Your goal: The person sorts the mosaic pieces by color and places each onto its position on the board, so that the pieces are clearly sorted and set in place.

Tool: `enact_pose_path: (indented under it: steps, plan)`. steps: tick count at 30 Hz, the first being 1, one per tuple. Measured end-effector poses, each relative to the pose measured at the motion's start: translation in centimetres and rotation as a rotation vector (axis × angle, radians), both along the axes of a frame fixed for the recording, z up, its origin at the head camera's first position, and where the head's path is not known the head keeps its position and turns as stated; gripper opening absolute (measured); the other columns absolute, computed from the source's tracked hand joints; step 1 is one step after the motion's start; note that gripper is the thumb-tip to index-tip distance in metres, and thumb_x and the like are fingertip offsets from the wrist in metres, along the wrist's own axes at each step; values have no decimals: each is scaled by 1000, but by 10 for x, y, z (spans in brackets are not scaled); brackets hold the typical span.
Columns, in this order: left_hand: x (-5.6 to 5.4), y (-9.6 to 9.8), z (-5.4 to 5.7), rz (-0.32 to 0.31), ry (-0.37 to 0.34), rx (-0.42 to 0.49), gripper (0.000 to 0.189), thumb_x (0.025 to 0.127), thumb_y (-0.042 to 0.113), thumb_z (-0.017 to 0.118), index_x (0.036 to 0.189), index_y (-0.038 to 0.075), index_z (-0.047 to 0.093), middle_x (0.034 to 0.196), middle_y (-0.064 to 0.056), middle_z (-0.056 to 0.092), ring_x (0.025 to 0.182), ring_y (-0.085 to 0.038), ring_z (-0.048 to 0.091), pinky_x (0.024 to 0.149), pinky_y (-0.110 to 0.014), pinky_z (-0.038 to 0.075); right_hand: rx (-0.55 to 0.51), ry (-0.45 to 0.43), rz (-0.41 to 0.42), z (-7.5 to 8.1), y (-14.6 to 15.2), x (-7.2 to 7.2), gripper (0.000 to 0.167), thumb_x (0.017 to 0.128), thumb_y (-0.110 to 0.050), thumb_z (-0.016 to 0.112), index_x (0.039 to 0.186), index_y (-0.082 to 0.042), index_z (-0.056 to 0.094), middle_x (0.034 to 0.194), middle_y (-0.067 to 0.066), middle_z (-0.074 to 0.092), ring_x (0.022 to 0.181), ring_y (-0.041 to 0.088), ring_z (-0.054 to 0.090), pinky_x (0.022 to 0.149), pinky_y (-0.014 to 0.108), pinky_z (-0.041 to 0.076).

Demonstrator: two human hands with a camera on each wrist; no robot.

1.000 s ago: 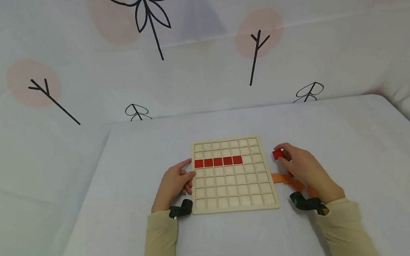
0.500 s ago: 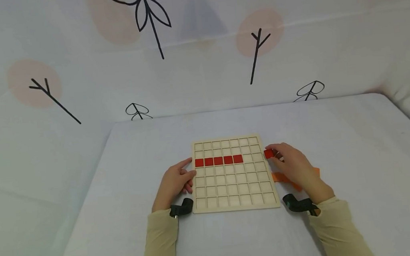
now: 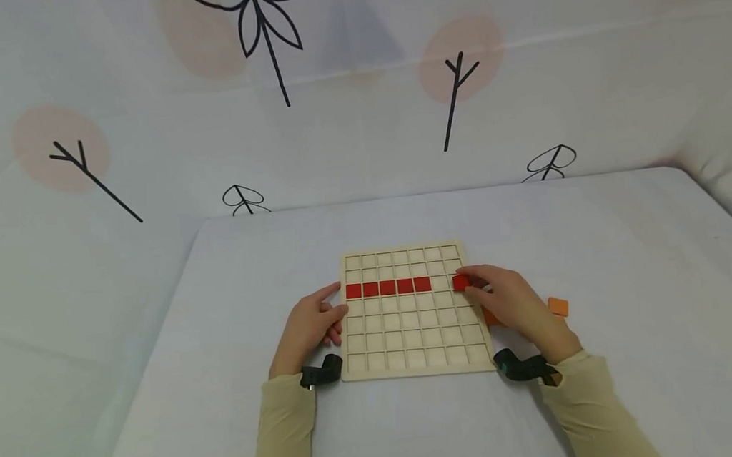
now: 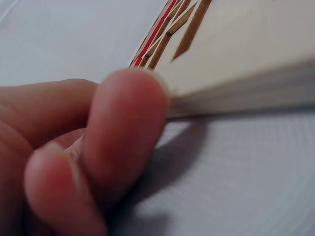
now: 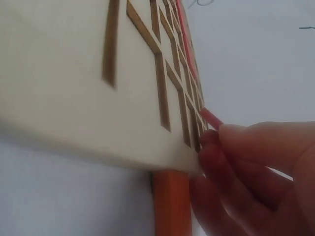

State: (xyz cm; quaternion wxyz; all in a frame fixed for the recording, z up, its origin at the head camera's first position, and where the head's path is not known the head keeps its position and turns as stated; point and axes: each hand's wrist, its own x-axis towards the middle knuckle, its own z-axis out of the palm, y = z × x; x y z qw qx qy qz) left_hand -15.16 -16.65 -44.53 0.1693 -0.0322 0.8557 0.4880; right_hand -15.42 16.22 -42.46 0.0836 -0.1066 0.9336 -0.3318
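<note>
A pale wooden grid board point(image 3: 419, 375) lies on the white surface, with several red square tiles point(image 3: 388, 288) in its third row from the far side. At the board's left edge is my left hand point(image 3: 308, 331); its index finger and thumb touch the rim, and the left wrist view has a fingertip against the board's side. My right hand point(image 3: 515, 303) pinches one red tile point(image 3: 460, 283) between thumb and fingers, over the right end of that same row. The right wrist view shows this red tile point(image 5: 211, 118) tilted at the grid, partly covered by the fingertips.
Orange tiles point(image 3: 558, 306) lie to the right of the board, partly hidden under my right hand and forearm. One orange tile point(image 5: 172, 201) sits close to the board's right edge. A patterned cloth point(image 3: 359, 136) hangs behind the table.
My right hand has moved left with the red tile, from beside the board to over its right-hand column. More of one orange tile shows behind the wrist. The left hand stays put.
</note>
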Motion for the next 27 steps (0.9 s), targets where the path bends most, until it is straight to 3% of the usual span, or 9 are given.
enact_pose_path:
  steps: [19,27]
  plan:
    - [0,1,-2,9,-17,-13,55,85,28,60,135,24,40,61,-8,58,47,-21,58,45,-28,46,-26,-27,-4,-4,-14,-9,32,86,-18,58,117,-10,56,97,5,58,87,21,51,79,39,41]
    - [0,-1,-2,3,-9,-9,54,85,28,61,135,26,40,62,-9,58,47,-22,59,46,-29,47,-19,-43,25,-2,-16,-13,26,85,-16,58,110,-11,59,88,3,54,81,20,47,71,34,39]
